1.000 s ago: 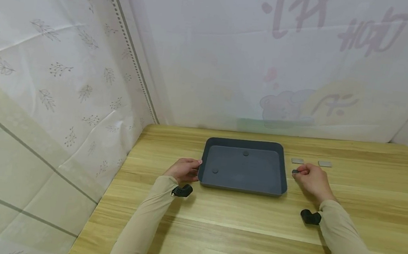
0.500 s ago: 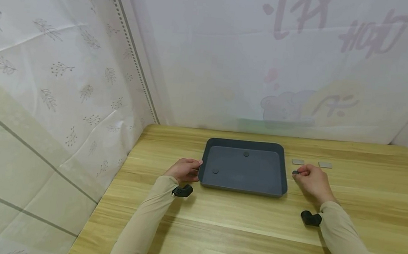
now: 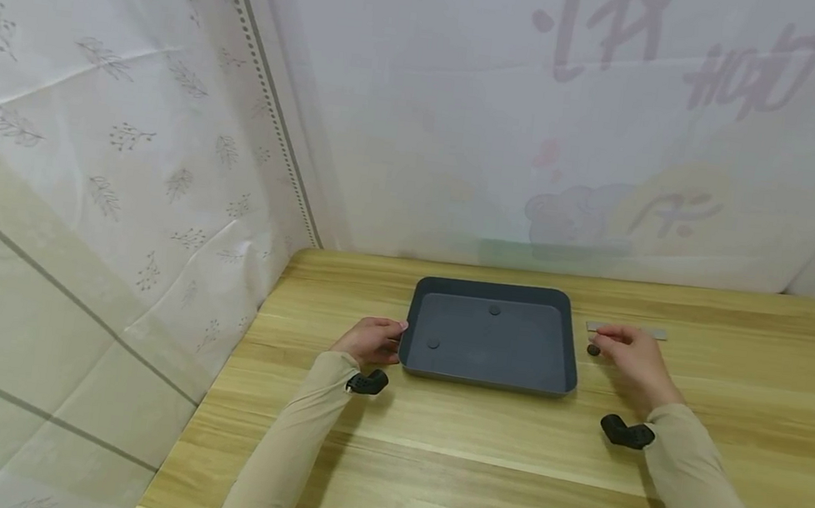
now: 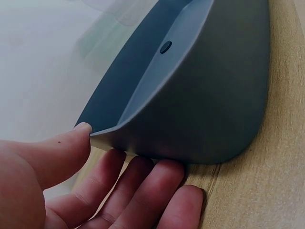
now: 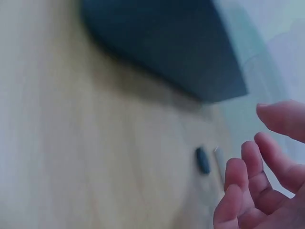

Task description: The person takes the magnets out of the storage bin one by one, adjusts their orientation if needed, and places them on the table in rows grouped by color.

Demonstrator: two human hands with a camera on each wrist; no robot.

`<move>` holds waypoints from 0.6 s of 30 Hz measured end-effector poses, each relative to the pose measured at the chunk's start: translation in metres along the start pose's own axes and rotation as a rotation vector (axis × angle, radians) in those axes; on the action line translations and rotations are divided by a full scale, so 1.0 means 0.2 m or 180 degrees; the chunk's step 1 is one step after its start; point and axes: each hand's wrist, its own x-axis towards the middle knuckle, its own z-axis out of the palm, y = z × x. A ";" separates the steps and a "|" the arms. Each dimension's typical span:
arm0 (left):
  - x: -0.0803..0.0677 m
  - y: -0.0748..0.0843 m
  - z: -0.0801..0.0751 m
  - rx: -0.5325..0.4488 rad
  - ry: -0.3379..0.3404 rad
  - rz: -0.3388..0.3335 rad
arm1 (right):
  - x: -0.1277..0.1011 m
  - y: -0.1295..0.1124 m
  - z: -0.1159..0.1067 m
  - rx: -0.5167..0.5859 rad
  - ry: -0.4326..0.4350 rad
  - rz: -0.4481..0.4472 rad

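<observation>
Two hands sit low in the middle of the head view, with a wide stretch of bare wooden table (image 3: 472, 479) below them, running down to the near edge at the bottom of the frame. Left hand (image 3: 370, 340) is at the left wall of the dark grey tray (image 3: 569, 348): thumb on the rim, fingers curled under the corner, so it's gripping it. Right hand (image 3: 633, 359) hovers just right of the tray with loose, slightly spread fingers, holding nothing. Just off its fingertips, between hand and tray, a small dark round disc (image 3: 593, 351) lies flat on the wood, touching neither as far as I can tell.

Tray is a shallow rounded rectangle, long axis running left-right across the frame. Two more dark discs (image 3: 432, 343) lie inside it, one lower left, one near the far wall. Above the right hand, flat grey metal pieces (image 3: 658, 334) peek out. Beyond that, a strip of table, then white curtains closing in the top and left.
</observation>
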 end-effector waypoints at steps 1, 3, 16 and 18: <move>0.00 0.00 0.00 0.0013 -0.0001 0.0007 | 0.00 -0.02 0.00 0.0061 0.0007 -0.0029; 0.00 0.00 0.00 0.0020 -0.0003 0.0011 | -0.01 -0.06 0.00 0.0226 0.0018 -0.0040; 0.00 0.01 0.00 0.0058 0.0019 -0.0048 | -0.06 -0.31 0.26 0.0422 -0.0070 -0.0402; -0.01 0.01 0.00 0.0051 0.0029 -0.0028 | -0.06 -0.33 0.31 0.0456 -0.0104 -0.0453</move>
